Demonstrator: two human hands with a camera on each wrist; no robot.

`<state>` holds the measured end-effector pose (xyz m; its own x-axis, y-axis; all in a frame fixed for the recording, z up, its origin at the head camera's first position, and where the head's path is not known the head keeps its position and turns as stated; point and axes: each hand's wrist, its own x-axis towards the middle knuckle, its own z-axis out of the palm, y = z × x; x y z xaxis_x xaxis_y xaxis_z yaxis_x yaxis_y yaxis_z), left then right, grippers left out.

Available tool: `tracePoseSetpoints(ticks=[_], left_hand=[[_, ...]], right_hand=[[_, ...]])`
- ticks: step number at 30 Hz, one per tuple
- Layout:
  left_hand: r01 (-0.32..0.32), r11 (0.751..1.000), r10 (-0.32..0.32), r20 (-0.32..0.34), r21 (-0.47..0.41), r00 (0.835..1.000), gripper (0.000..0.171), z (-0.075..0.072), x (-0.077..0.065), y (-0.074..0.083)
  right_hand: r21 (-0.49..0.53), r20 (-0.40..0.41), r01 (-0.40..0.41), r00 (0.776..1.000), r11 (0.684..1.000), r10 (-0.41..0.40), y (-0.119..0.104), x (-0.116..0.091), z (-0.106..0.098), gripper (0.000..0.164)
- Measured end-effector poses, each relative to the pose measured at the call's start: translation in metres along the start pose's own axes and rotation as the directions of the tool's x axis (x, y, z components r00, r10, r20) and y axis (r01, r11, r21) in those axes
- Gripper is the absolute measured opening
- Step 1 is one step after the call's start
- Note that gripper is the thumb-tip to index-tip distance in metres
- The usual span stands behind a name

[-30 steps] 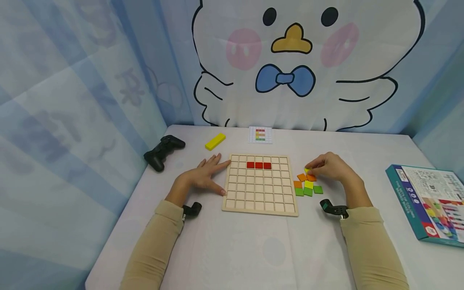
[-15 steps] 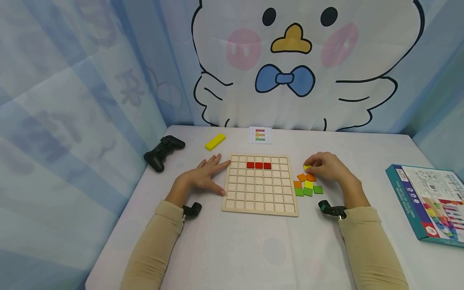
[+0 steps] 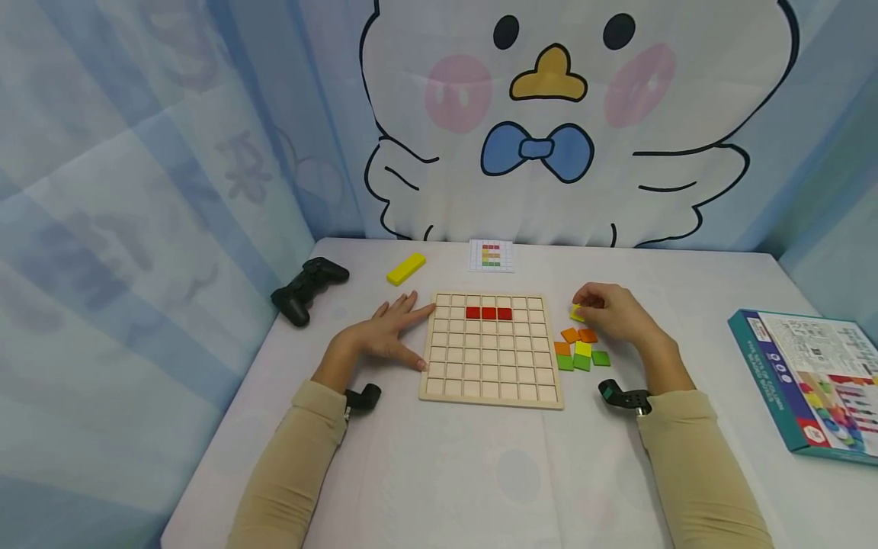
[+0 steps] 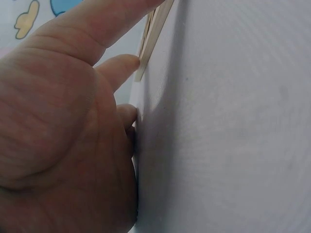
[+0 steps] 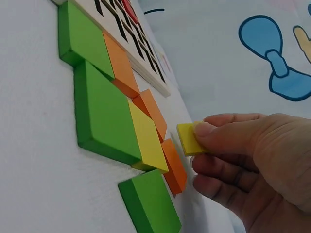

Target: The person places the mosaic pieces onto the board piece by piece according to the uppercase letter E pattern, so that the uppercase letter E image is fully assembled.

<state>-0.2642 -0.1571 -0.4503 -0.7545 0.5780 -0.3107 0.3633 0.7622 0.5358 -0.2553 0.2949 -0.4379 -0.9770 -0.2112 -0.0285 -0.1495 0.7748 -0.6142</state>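
Observation:
Between thumb and fingers, my right hand (image 3: 615, 311) pinches a yellow square tile (image 5: 188, 139), just behind the loose tiles. My left hand (image 3: 380, 333) lies on the table with its fingers spread; thumb and fingertip touch the left edge of the wooden grid board (image 3: 491, 393). Three red tiles (image 3: 489, 313) sit side by side near the top of the grid. To the board's right are several orange, green and yellow tiles, among them a green tile (image 5: 150, 204), another yellow tile (image 5: 147, 141) and an orange tile (image 5: 175, 167).
A small pattern card (image 3: 491, 256) lies at the back of the table, with a yellow block (image 3: 406, 269) to its left. A black game controller (image 3: 309, 290) is at the left edge. On the right lies a teal game box (image 3: 812, 381).
My right hand has drawn the yellow tile slightly away from the other tiles, toward the back and a little left. My left hand and the board stay in place.

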Motion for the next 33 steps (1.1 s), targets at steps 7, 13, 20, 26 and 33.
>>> tracePoseSetpoints(ticks=[7, 13, 20, 26, 33], left_hand=[[0.002, 1.000, -0.002, 0.000, 0.004, 1.000, 0.117, 0.000, -0.001, 0.001], [0.001, 1.000, -0.001, 0.001, 0.000, 1.000, 0.117, -0.001, -0.001, 0.000], [-0.014, 1.000, 0.014, 0.005, 0.020, 1.000, 0.117, -0.001, -0.001, 0.001], [-0.013, 0.999, 0.013, 0.005, 0.029, 1.000, 0.116, -0.001, -0.002, 0.003], [-0.009, 1.000, 0.009, 0.002, 0.028, 1.000, 0.115, -0.001, -0.002, 0.002]], right_hand=[[0.075, -0.072, 0.060, 0.996, 0.995, -0.055, -0.009, 0.002, 0.002, 0.022], [0.233, -0.104, 0.126, 0.989, 0.964, -0.104, -0.024, 0.003, 0.009, 0.028], [0.309, -0.064, 0.135, 0.991, 0.942, -0.121, -0.040, 0.006, 0.017, 0.033], [0.311, -0.019, 0.147, 0.989, 0.939, -0.149, -0.052, 0.011, 0.030, 0.039], [0.299, -0.049, 0.185, 0.983, 0.936, -0.178, -0.069, 0.012, 0.040, 0.029]])
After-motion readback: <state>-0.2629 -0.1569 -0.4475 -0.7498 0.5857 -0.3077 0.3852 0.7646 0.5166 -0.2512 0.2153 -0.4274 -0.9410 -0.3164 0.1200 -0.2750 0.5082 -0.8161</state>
